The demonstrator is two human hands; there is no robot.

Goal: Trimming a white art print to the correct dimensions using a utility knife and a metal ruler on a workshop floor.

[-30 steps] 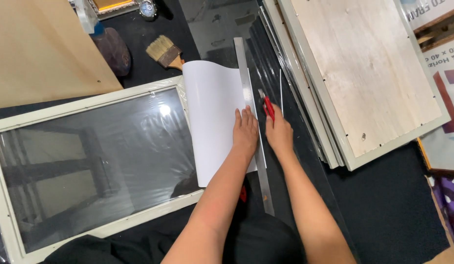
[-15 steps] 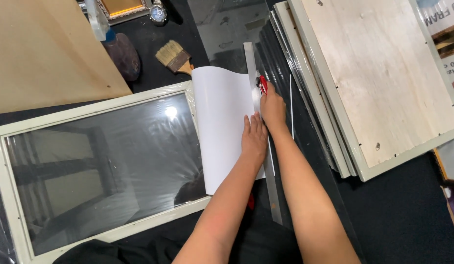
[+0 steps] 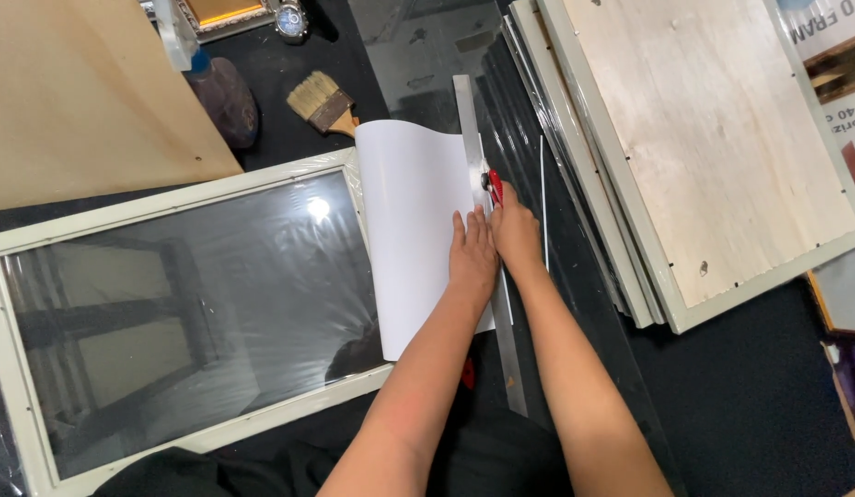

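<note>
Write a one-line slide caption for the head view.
Left hand presses white sheet under metal ruler; right hand holds red cutter.

Smooth matt white paper sheet (image 3: 416, 230); long brushed-metal straightedge (image 3: 487, 258); red plastic-handled cutter (image 3: 494, 187); glossy reflective glass pane in a cream-painted frame (image 3: 184, 308); pale raw plywood backing board (image 3: 699, 138); bristle brush with wooden handle (image 3: 324, 103); matt black floor covering (image 3: 759, 405).

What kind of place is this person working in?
Probably a picture-framing workshop: a pale glazed rectangular frame lies flat, more frames with plywood backs are stacked alongside, and a white sheet sits under a long metal ruler.
</note>
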